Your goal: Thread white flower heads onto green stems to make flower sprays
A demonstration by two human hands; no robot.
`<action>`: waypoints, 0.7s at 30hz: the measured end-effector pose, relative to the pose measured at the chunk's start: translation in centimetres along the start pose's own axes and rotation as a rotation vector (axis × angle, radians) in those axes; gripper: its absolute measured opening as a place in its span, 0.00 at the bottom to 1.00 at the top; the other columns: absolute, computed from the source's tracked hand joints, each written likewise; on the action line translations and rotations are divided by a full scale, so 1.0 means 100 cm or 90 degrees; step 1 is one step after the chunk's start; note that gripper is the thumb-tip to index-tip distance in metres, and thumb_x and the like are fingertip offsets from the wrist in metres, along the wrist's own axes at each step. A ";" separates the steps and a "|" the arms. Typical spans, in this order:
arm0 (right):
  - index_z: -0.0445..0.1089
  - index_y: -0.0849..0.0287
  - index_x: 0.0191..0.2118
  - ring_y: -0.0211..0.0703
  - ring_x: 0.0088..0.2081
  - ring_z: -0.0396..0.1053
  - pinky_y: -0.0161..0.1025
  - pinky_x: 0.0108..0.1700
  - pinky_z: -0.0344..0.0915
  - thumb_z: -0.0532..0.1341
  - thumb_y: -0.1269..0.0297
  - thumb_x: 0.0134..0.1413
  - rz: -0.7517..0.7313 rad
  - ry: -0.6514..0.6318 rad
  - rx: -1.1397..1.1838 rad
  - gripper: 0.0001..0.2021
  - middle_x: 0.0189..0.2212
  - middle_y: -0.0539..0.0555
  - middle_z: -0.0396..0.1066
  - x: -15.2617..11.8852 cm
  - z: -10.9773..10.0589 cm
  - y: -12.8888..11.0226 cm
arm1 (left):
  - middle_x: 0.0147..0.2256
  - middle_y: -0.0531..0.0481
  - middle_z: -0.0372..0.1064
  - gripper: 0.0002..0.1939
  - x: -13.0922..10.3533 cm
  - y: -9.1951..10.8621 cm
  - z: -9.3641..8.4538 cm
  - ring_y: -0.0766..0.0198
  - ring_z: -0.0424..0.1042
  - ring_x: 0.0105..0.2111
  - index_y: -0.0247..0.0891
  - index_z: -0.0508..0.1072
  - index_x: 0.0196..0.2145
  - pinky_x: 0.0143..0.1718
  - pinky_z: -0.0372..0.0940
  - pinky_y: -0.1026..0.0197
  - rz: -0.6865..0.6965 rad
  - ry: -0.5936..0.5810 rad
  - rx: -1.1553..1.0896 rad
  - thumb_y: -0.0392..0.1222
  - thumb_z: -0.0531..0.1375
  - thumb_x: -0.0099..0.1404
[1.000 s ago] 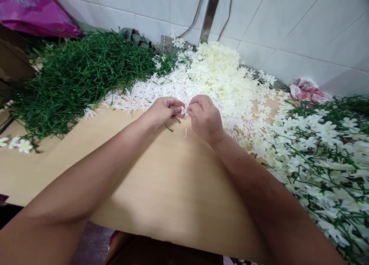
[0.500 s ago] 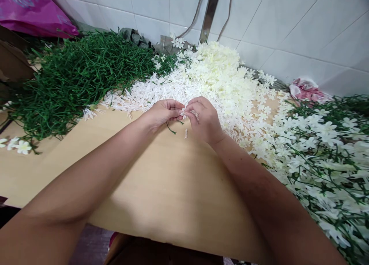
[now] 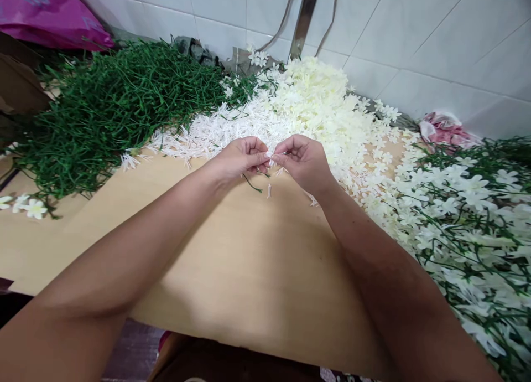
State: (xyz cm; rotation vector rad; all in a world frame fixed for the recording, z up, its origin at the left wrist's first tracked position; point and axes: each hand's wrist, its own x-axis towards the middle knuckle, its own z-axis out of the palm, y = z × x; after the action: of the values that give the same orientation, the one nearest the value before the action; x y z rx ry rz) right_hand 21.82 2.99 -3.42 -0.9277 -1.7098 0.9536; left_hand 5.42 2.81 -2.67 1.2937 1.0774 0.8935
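Observation:
My left hand (image 3: pixel 245 156) is closed in a pinch on a small white artificial flower (image 3: pixel 270 158). A thin green stem (image 3: pixel 254 185) hangs below its fingers. From the other side, my right hand (image 3: pixel 306 161) pinches at the same flower, thumb and forefinger together; the fingertips partly hide it. Just under the hands, a loose white stamen piece (image 3: pixel 269 191) lies on the tan board (image 3: pixel 232 271). Behind them spreads a heap of white stamens (image 3: pixel 219 128), beside a pile of cream flower petals (image 3: pixel 317 97).
A big heap of green stems (image 3: pixel 136 88) fills the back left. Flowers on stems (image 3: pixel 468 232) are piled along the right. A pink plastic bag (image 3: pixel 53 19) sits at the far left, and a tiled wall (image 3: pixel 415 33) closes the back.
My right hand has shifted slightly right and turned, its fingers less curled over the flower. White stamens now show on the board under it. My left hand has stayed nearly in place.

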 end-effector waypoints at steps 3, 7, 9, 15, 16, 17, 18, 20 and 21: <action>0.65 0.59 0.25 0.32 0.23 0.61 0.34 0.26 0.61 0.68 0.63 0.41 0.026 0.008 0.008 0.10 0.20 0.46 0.64 0.002 -0.004 0.001 | 0.26 0.51 0.67 0.02 0.002 -0.009 -0.004 0.65 0.68 0.28 0.36 0.69 0.28 0.34 0.60 0.62 0.115 0.024 0.320 0.35 0.60 0.55; 0.65 0.59 0.25 0.31 0.22 0.62 0.33 0.26 0.63 0.70 0.62 0.36 0.068 0.012 0.103 0.13 0.20 0.45 0.65 0.005 -0.010 0.009 | 0.35 0.45 0.68 0.10 0.000 -0.015 -0.007 0.57 0.67 0.38 0.36 0.75 0.35 0.38 0.59 0.58 0.267 -0.041 0.683 0.34 0.56 0.56; 0.65 0.59 0.27 0.30 0.21 0.62 0.33 0.26 0.64 0.71 0.59 0.33 0.110 0.007 0.162 0.17 0.19 0.44 0.65 0.006 -0.012 0.015 | 0.36 0.44 0.68 0.13 0.000 -0.015 -0.008 0.56 0.67 0.39 0.35 0.76 0.37 0.39 0.59 0.58 0.277 -0.057 0.710 0.33 0.53 0.58; 0.69 0.60 0.35 0.30 0.24 0.64 0.34 0.30 0.66 0.73 0.59 0.30 0.221 -0.049 0.315 0.23 0.24 0.45 0.66 0.004 -0.014 0.023 | 0.35 0.48 0.68 0.17 0.001 -0.005 -0.025 0.61 0.68 0.38 0.38 0.77 0.37 0.39 0.61 0.62 0.241 -0.110 0.651 0.30 0.57 0.50; 0.69 0.60 0.34 0.29 0.25 0.63 0.34 0.30 0.66 0.74 0.60 0.30 0.231 -0.058 0.332 0.21 0.24 0.45 0.66 0.003 -0.014 0.023 | 0.35 0.48 0.68 0.18 0.000 -0.003 -0.027 0.62 0.68 0.37 0.39 0.78 0.37 0.38 0.61 0.64 0.220 -0.138 0.653 0.29 0.57 0.48; 0.69 0.60 0.32 0.29 0.25 0.63 0.33 0.31 0.66 0.74 0.60 0.30 0.239 -0.065 0.350 0.20 0.24 0.45 0.65 0.002 -0.013 0.023 | 0.35 0.49 0.68 0.18 -0.001 -0.002 -0.029 0.63 0.68 0.35 0.39 0.78 0.36 0.37 0.61 0.65 0.202 -0.160 0.658 0.28 0.57 0.47; 0.68 0.59 0.31 0.29 0.26 0.63 0.32 0.31 0.66 0.74 0.61 0.30 0.248 -0.070 0.368 0.19 0.24 0.45 0.65 0.002 -0.012 0.022 | 0.34 0.49 0.69 0.18 -0.001 -0.001 -0.031 0.64 0.68 0.34 0.39 0.77 0.35 0.36 0.61 0.65 0.193 -0.175 0.668 0.27 0.56 0.46; 0.67 0.59 0.28 0.29 0.26 0.64 0.31 0.30 0.66 0.74 0.62 0.29 0.261 -0.071 0.406 0.19 0.23 0.44 0.65 0.001 -0.011 0.022 | 0.34 0.50 0.69 0.17 -0.002 -0.001 -0.031 0.65 0.68 0.34 0.38 0.77 0.33 0.35 0.60 0.66 0.206 -0.180 0.699 0.27 0.55 0.46; 0.67 0.59 0.28 0.28 0.26 0.64 0.30 0.30 0.65 0.75 0.62 0.28 0.266 -0.070 0.423 0.19 0.23 0.44 0.65 0.000 -0.010 0.022 | 0.33 0.50 0.69 0.16 -0.001 -0.002 -0.030 0.65 0.68 0.34 0.38 0.77 0.32 0.35 0.60 0.66 0.221 -0.179 0.717 0.27 0.55 0.46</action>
State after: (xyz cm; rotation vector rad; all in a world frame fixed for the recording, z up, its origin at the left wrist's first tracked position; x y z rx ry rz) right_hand 23.10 4.09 -5.14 -0.7920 -1.1577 1.7398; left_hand 2.46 3.53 -2.75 2.5034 1.1700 0.2595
